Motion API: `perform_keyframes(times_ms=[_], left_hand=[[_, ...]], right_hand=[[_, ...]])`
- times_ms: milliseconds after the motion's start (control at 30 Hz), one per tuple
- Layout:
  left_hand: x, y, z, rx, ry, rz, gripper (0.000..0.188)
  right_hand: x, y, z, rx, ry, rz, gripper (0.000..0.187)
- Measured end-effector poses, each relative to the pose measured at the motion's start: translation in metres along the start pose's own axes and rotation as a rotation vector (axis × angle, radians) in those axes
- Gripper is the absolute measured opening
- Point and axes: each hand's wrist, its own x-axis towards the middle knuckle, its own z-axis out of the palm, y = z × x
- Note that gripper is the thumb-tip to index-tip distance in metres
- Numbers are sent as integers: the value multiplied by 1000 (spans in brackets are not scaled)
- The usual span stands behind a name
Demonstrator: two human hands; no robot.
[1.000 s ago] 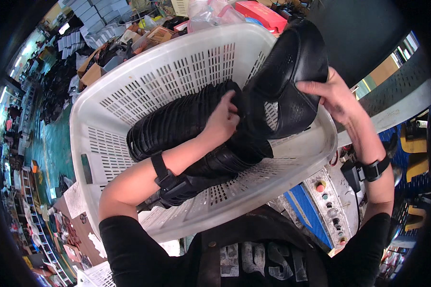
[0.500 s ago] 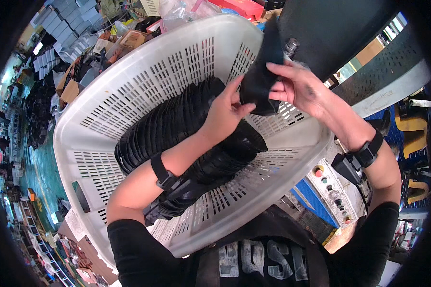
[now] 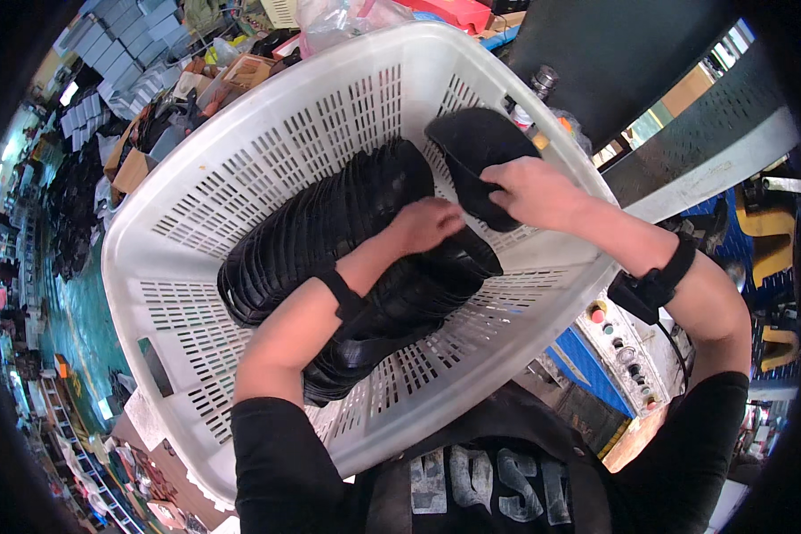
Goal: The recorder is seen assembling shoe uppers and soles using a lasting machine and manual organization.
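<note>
My right hand [image 3: 532, 189] pinches the edge of a curved black leather-like piece [image 3: 479, 142] at the far right end of a white plastic basket [image 3: 267, 125]. The piece hangs spread out inside the basket wall, with its lower part behind my fingers. My left hand [image 3: 425, 226], slightly blurred, is closed with its fingers curled together, and no piece shows in it. It hovers over the ends of two rows of nested black pieces. The upper row [image 3: 329, 214] lies farther from me, while the lower row [image 3: 400, 303] is partly under my left forearm.
A control panel with coloured buttons [image 3: 618, 347] stands right of the basket, beside a blue surface. Dark machine parts [image 3: 614, 62] rise behind it. Plastic bags [image 3: 347, 22] and open cartons [image 3: 133, 169] crowd the far side. Green floor [image 3: 80, 311] shows at left.
My left hand has let go of the black piece and moved down toward the rows. My right hand has lowered the piece into the basket's far right end, where it now spreads wider.
</note>
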Motion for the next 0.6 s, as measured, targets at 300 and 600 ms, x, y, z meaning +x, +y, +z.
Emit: perform_keyframes(times_ms=[300,600], left_hand=[[-67,42,18,465,-294,264,20],[-82,45,15,413,-220,220,22]], right_hand=[[35,21,94,154,-267,225,31],[48,28,128,162,-361,675,30]])
